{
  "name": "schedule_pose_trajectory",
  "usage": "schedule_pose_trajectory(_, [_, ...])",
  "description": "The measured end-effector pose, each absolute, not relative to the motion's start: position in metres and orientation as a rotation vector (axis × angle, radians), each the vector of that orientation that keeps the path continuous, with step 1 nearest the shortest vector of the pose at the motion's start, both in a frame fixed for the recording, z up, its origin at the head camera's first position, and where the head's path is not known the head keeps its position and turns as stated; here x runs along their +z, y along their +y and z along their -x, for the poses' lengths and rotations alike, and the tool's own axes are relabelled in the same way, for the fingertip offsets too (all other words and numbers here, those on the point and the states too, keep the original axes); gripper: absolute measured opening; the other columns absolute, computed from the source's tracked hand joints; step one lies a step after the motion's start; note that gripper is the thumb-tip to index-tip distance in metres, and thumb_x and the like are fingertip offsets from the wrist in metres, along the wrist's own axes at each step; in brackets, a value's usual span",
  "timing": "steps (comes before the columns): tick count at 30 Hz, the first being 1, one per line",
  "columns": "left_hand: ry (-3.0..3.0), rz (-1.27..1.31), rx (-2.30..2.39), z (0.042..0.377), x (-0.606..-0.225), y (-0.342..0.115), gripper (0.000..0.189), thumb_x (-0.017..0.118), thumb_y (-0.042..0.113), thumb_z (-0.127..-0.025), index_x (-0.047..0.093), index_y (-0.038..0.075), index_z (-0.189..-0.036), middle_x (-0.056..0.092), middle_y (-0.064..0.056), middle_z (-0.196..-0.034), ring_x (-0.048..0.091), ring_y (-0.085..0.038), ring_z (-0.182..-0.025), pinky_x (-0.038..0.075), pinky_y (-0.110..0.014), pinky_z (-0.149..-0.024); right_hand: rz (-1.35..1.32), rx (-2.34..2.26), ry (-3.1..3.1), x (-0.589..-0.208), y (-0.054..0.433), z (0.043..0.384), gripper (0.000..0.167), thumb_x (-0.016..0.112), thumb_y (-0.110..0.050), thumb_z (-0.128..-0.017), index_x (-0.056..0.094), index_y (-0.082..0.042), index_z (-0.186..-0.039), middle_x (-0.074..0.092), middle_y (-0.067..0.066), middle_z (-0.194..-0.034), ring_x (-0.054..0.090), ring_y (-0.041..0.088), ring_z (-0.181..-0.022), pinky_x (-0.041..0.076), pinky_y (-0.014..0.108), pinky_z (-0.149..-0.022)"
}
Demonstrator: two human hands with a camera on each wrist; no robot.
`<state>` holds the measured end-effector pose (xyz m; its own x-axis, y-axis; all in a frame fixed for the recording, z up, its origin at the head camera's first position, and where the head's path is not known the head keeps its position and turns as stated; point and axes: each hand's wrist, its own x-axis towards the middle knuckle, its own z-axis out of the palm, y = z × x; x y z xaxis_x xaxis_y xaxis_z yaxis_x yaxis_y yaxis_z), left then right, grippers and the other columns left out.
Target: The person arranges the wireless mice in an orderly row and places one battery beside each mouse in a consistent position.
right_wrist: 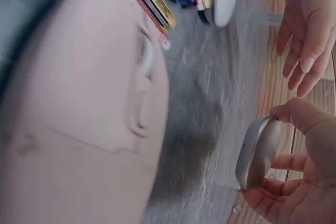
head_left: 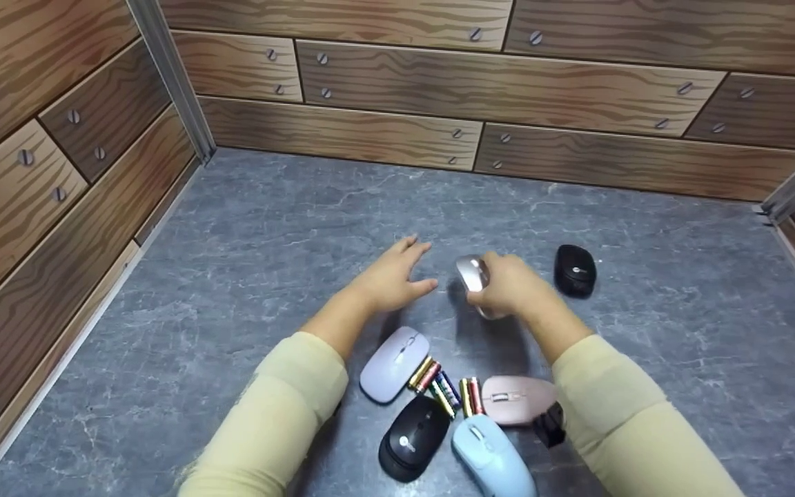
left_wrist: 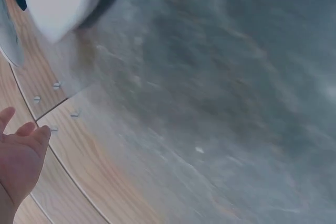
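My right hand grips a silver-grey computer mouse between thumb and fingers. The right wrist view shows this mouse held tilted, its edge turned toward the camera, with a shadow on the tabletop below. To its left, my left hand is held out with fingers spread and nothing in it. A gap separates that hand from the silver-grey mouse. Nearest below the left hand lies a lavender mouse.
Closer to me lie a black mouse, a light blue mouse, a pink mouse and several batteries between them. Another black mouse sits right of my right hand. Wood-patterned walls border the grey tabletop.
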<state>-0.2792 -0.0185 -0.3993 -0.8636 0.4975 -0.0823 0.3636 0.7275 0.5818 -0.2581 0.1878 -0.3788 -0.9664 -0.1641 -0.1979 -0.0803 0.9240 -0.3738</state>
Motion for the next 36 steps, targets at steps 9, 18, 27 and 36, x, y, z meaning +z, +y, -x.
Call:
schedule_pose_trajectory(9, [2.700, -0.603, 0.971, 0.292, -0.391, 0.005, 0.067, 0.052, 0.045, -0.089, 0.028, 0.016, -0.144, 0.021, -0.007, -0.150, 0.024, -0.025, -0.135, 0.022, -0.042, -0.109, 0.033, -0.631, 2.904, -0.378, 0.203, 0.285, 0.063, 0.066, -0.032, -0.074, 0.046, 0.005, -0.121, 0.058, 0.024, -0.105, 0.055, 0.037, -0.094, 0.045, 0.049, -0.085])
schedule_pose_trajectory(18, [2.724, -0.585, 1.087, 0.302, -0.391, 0.015, 0.061, 0.053, 0.039, -0.090, 0.033, 0.015, -0.142, 0.031, -0.005, -0.146, 0.028, -0.020, -0.133, 0.023, -0.035, -0.109, -0.108, -0.656, 2.865, -0.387, 0.211, 0.299, 0.074, 0.063, -0.035, -0.078, 0.037, 0.006, -0.132, 0.052, 0.029, -0.116, 0.051, 0.041, -0.102, 0.041, 0.052, -0.090])
schedule_pose_trajectory(27, [2.735, -0.627, 1.011, 0.309, -0.395, 0.023, 0.060, 0.054, 0.036, -0.090, 0.033, 0.012, -0.141, 0.031, -0.008, -0.146, 0.028, -0.023, -0.134, 0.022, -0.035, -0.109, -0.207, -0.618, 2.857, -0.396, 0.203, 0.310, 0.071, 0.064, -0.036, -0.076, 0.041, 0.009, -0.126, 0.053, 0.030, -0.114, 0.052, 0.041, -0.103, 0.042, 0.050, -0.091])
schedule_pose_trajectory(36, [2.725, -0.628, 0.958, 0.312, -0.398, 0.027, 0.061, 0.054, 0.037, -0.090, 0.033, 0.013, -0.142, 0.029, -0.010, -0.146, 0.028, -0.024, -0.133, 0.022, -0.036, -0.109, -0.265, -0.588, 2.882, -0.406, 0.194, 0.319, 0.072, 0.065, -0.037, -0.076, 0.042, 0.013, -0.123, 0.052, 0.032, -0.114, 0.050, 0.044, -0.104, 0.042, 0.050, -0.091])
